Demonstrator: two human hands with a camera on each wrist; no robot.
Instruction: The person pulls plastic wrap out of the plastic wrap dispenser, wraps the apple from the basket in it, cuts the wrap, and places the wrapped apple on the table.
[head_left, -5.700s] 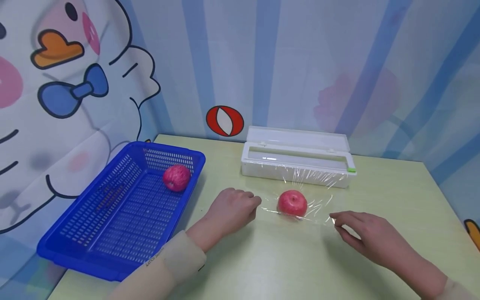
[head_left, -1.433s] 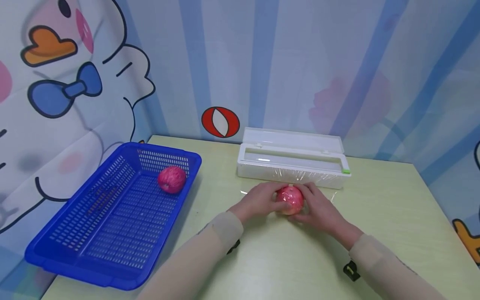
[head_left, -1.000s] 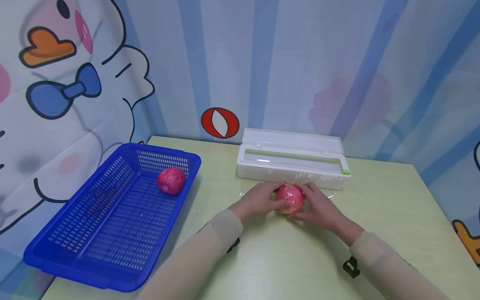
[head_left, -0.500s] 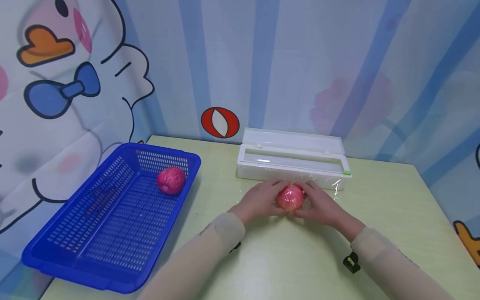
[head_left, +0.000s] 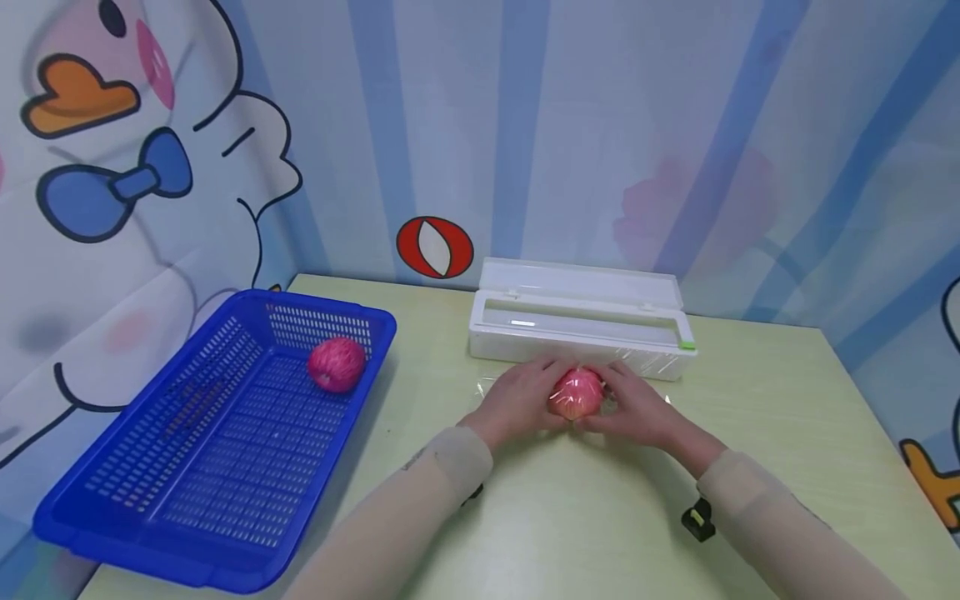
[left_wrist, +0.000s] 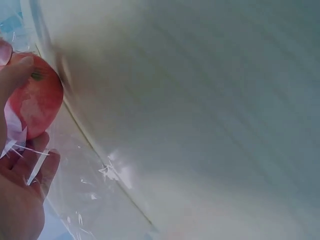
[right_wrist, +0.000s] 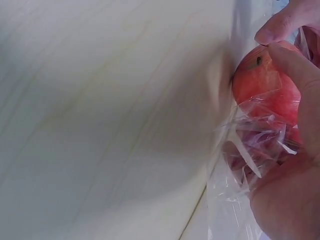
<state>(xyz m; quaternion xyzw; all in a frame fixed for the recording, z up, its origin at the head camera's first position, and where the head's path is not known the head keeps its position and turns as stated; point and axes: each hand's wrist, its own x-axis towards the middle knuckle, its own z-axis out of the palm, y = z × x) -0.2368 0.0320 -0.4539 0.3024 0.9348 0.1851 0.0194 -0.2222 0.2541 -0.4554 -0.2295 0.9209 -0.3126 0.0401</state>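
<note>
A red apple (head_left: pixel 576 393) sits on the table between both hands, with shiny clear cling film over it. My left hand (head_left: pixel 521 396) holds its left side, thumb low at the front and fingers curled behind. From the right, my right hand (head_left: pixel 633 408) grips it in the same way. In the left wrist view, the apple (left_wrist: pixel 42 100) shows its stalk end uncovered, with a thumb on it and loose film (left_wrist: pixel 82 185) below. Crumpled cling film (right_wrist: pixel 250 145) bunches against the apple under my right hand in the right wrist view.
Just behind the hands stands a white cling film dispenser (head_left: pixel 555 340), lid up, with film on its front. A blue slotted basket (head_left: pixel 232 467) at the left contains another red apple (head_left: pixel 337 364). A printed cloth (head_left: pixel 450 108) hangs behind the table (head_left: pixel 570 517).
Earlier the hands were apart, beside film spread over the apple; now both hold the wrapped apple. Over the last second, my left thumb has slid down from its front to its lower edge.
</note>
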